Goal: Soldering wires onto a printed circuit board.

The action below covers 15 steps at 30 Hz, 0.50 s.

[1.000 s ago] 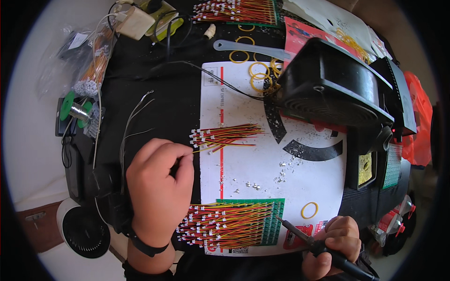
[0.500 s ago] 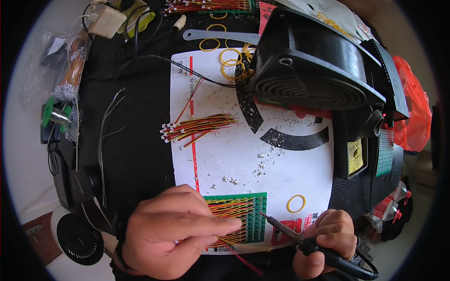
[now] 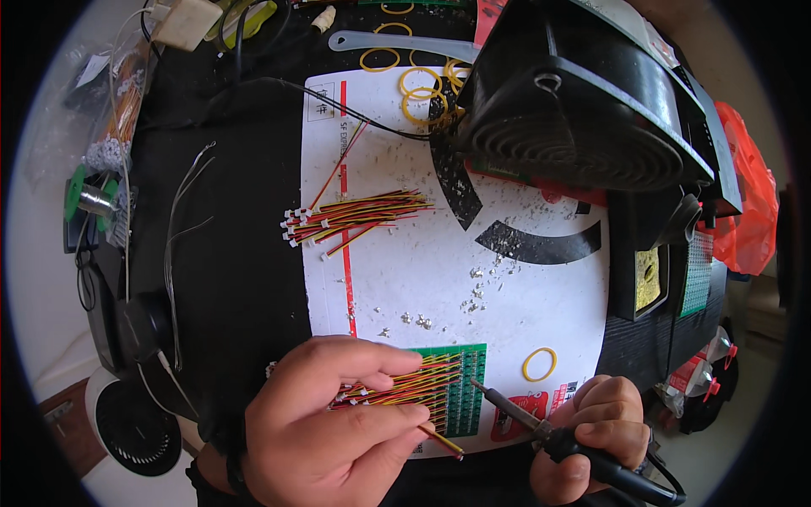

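Note:
My left hand [image 3: 338, 427] is over the left side of a green circuit board panel [image 3: 467, 393]. Its thumb and index finger pinch a thin wire lead [image 3: 444, 441], whose end sticks out toward the lower right, past the board's near edge. Rows of red, yellow and black wires [image 3: 435, 378] lie across the board, partly hidden under this hand. A soldering iron [image 3: 515, 410] is gripped in my right hand [image 3: 604, 431]. Its tip points up and left, close to the board's right edge; whether it touches cannot be made out.
A bundle of connector wires [image 3: 363, 215] lies on the white sheet [image 3: 405, 283], among solder bits. A black fan [image 3: 583, 110] stands at the back right, by a tip-cleaner box [image 3: 649, 283]. A solder spool [image 3: 93, 200] sits left; a rubber band [image 3: 539, 364] lies near the iron.
My left hand has shifted right and its fingers have spread a little; the wire in its pinch now points differently. My right hand and the iron stay nearly in place. The view has shifted slightly.

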Available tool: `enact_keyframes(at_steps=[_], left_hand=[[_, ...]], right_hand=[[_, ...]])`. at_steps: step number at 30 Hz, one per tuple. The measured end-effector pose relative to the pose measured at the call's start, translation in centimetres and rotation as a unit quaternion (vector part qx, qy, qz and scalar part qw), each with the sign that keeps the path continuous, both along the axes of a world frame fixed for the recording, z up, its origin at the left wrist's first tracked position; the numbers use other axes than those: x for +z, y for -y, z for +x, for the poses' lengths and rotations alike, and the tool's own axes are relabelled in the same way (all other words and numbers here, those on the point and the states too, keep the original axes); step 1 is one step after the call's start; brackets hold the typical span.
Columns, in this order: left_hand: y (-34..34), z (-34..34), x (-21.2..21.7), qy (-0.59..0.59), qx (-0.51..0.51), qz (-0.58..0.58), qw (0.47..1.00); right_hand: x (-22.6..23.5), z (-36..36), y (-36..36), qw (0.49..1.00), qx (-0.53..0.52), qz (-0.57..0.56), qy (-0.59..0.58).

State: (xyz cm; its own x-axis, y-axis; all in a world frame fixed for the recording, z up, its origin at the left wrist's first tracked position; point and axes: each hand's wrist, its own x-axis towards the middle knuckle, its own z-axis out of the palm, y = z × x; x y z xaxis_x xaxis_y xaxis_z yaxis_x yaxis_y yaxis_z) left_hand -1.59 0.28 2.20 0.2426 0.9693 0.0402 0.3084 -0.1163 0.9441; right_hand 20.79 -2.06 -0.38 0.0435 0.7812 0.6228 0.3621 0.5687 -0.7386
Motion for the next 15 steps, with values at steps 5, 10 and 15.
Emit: enact_keyframes(at_steps=[5,10,15], left_hand=[[0.7,1.1,0.0,-0.091,-0.002,0.075,0.993],[0.7,0.9,-0.8,-0.112,-0.078,0.135,0.981],[0.6,1.4,-2.7,-0.120,-0.068,0.250,0.958]], right_hand=[[-1.1,0.2,1.2,0.999,-0.042,-0.007,0.009],[0.0,0.0,0.1,1.000,-0.005,-0.004,0.000],[0.1,0.1,0.2,1.000,-0.001,-0.013,0.008]])
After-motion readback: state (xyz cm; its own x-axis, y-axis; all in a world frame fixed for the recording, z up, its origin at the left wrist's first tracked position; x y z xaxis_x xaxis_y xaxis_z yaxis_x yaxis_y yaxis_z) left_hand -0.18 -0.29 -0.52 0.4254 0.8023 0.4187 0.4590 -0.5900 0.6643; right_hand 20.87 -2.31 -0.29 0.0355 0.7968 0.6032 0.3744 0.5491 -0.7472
